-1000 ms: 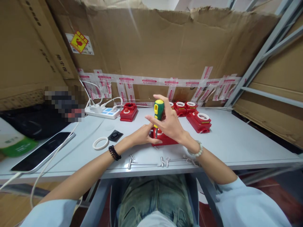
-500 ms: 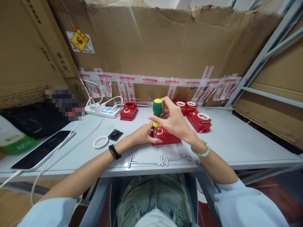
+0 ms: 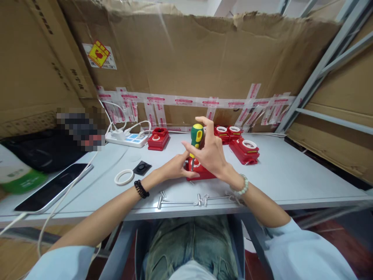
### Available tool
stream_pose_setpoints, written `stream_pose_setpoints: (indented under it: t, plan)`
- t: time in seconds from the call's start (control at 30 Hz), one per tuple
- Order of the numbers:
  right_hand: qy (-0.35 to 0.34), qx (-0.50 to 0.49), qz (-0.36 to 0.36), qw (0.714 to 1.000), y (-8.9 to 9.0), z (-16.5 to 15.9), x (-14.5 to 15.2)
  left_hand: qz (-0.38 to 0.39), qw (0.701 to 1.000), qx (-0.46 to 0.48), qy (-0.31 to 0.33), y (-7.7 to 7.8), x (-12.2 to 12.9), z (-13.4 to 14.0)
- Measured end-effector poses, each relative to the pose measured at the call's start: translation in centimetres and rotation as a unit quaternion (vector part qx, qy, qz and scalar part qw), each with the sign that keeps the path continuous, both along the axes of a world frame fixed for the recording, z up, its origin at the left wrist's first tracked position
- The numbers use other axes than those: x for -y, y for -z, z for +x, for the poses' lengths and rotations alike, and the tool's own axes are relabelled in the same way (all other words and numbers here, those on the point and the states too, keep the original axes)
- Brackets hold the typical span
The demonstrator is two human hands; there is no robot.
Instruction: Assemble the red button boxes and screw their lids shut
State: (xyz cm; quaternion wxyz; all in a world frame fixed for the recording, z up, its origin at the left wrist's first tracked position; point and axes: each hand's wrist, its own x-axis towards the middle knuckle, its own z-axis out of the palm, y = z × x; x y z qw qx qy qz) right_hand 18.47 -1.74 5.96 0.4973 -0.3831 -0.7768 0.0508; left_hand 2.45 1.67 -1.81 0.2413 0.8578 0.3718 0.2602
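A red box-like housing (image 3: pixel 201 175) lies on the table in front of me, partly covered by my hands. My left hand (image 3: pixel 178 166) grips its left end, with the thumb along the near edge and the index finger beside the screwdriver shaft. A green and yellow screwdriver (image 3: pixel 196 136) stands nearly upright, slightly tilted, its tip down at the housing's left part. My right hand (image 3: pixel 214 153) is around the handle, thumb across its lower part and index finger lifted near the top. Its other fingers are partly hidden. A small screw (image 3: pixel 191 182) lies before the housing.
Metal T-shaped rods (image 3: pixel 179 203) lie along the front edge. To the left are a white ring (image 3: pixel 124 177), a black square part (image 3: pixel 142 168) and a phone (image 3: pixel 54 188). Red housings (image 3: pixel 244 151) with white rings stand back right, another (image 3: pixel 158 139) beside the power strip (image 3: pixel 126 139).
The right hand has turned around the screwdriver, its index finger rising and fingers spreading. The handle has rotated and leans slightly right. The left hand stays on the housing.
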Motion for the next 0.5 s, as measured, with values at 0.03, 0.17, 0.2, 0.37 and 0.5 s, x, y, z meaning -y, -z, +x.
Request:
stream_pose_setpoints:
  t: [0.03,0.17,0.2,0.37,0.5]
  plan:
    - [-0.017,0.006,0.003,1.0,-0.2,0.3,-0.1,-0.001,1.0,-0.002,0.001,-0.1,0.1,0.0]
    - [-0.206,0.027,-0.064,0.976,-1.8,2.3,-0.2,0.001,1.0,0.003,0.002,-0.6,0.4,0.1]
    - [-0.265,0.039,-0.1,0.958,-2.2,2.8,-0.2,-0.002,1.0,0.007,0.006,-0.7,0.4,0.2]
    - [-0.296,0.041,-0.134,0.945,-3.2,3.4,-0.4,-0.019,0.999,0.023,0.011,-1.0,0.7,0.3]
    - [-0.092,0.013,-0.027,0.995,-2.0,1.6,-0.6,-0.018,0.999,0.028,0.01,-0.7,0.5,0.3]
